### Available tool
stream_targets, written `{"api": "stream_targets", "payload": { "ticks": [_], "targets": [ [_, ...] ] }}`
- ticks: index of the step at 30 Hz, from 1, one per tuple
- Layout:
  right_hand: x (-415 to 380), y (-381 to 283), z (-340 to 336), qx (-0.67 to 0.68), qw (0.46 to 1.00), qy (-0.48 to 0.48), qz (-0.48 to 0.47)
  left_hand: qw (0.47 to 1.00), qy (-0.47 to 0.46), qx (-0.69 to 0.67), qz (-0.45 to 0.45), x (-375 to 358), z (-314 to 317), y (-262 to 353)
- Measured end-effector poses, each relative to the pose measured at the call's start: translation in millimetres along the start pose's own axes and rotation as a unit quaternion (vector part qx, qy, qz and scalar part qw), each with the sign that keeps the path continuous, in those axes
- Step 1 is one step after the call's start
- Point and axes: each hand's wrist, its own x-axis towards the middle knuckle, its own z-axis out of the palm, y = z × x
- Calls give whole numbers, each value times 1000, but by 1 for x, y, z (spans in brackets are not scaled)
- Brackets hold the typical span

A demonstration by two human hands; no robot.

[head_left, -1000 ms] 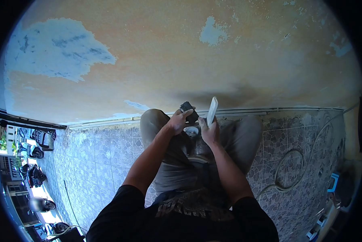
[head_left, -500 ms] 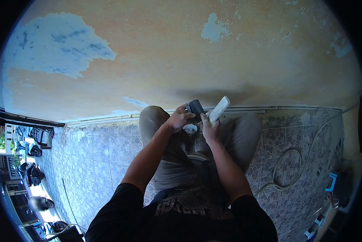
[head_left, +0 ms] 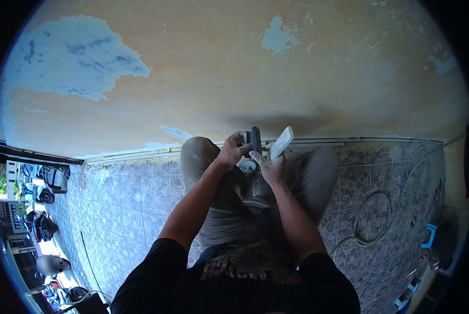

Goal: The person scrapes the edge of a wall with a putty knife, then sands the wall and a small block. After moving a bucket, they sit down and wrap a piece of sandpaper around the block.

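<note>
My left hand (head_left: 231,151) is closed on a dark rectangular block (head_left: 256,140), which now shows its narrow edge; a smaller dark part behind it sits in my fingers. My right hand (head_left: 271,167) grips a whitish, dusty flat slab (head_left: 281,142), tilted up to the right. My right thumb reaches toward the lower end of the dark block; whether it touches cannot be made out. Both hands are above my bent knees, close to the wall. Below them, between my legs, is a small white round thing (head_left: 247,167), partly hidden.
The worn wall (head_left: 203,78) has pale bare patches. A pipe (head_left: 318,142) runs along its foot. On the patterned tile floor (head_left: 135,193) lies a coiled hose (head_left: 373,217) at right. Motorcycles (head_left: 41,225) stand far left; a blue item (head_left: 429,236) is at far right.
The dark block has turned from showing its broad face to nearly edge-on. My right hand has shifted slightly, with the thumb spread out, and the whitish slab has moved a little left.
</note>
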Motion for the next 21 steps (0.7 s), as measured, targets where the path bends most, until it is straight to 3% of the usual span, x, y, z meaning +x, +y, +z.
{"api": "stream_targets", "payload": {
  "ticks": [1,3,4,8,10,15,18,21],
  "targets": [
    [2,3,-1,1,1000,0,0,999,22,32,-7,0,0,1],
    [6,13,-7,46,989,11,143,999,17,-28,9,2,-1,-2],
    [8,17,-8,46,988,12,144,996,12,-88,24,3,-2,-3],
    [9,27,-9,-53,995,60,55,996,-26,-80,2,5,-5,-10],
    [5,23,-11,-145,989,4,40,995,-67,-78,-20,5,-7,-12],
    [3,-12,-9,-41,992,-38,115,992,-60,-106,-17,-3,-3,2],
    [3,4,-7,-45,994,-13,98,993,-50,-108,-11,2,-7,-2],
    [12,18,-13,-7,985,87,147,991,-9,-133,20,6,-9,-6]
  ]
}}
